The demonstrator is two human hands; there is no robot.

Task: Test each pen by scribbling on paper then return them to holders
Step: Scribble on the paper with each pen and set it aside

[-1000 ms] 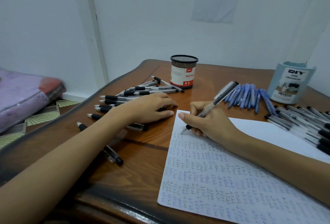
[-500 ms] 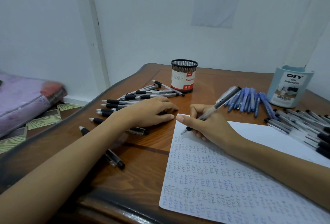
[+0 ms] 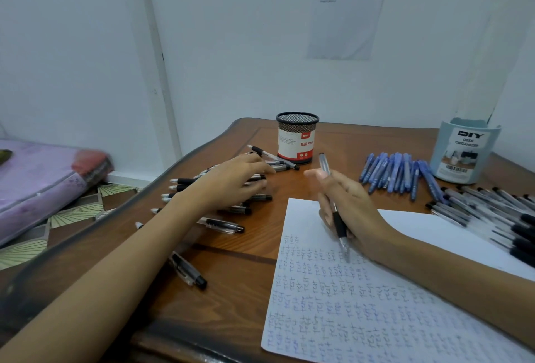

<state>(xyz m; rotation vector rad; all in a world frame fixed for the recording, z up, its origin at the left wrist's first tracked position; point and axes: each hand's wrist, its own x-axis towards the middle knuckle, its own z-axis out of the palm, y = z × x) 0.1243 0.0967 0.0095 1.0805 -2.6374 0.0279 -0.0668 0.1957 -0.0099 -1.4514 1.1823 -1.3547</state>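
My right hand [image 3: 350, 206] grips a clear pen with a black grip [image 3: 335, 212], held nearly upright above the top left part of the paper [image 3: 347, 304], tip pointing down. The sheet is covered with small scribbled words. My left hand [image 3: 231, 180] lies over a pile of black-grip pens [image 3: 225, 212] on the left, fingers stretched out flat. A black mesh pen holder [image 3: 296, 138] with a red and white label stands behind the hands. A pale blue desk organizer [image 3: 463, 151] stands at the back right.
Several blue pens [image 3: 396, 173] lie in a row left of the organizer. More black-grip pens [image 3: 492, 212] are heaped at the right edge. One pen [image 3: 188, 271] lies alone by my left forearm. The wooden table [image 3: 231, 290] drops off on the left.
My right hand lifted the pen off the paper and turned it upright. My left hand slid farther back over the pen pile. The camera tilted up a little.
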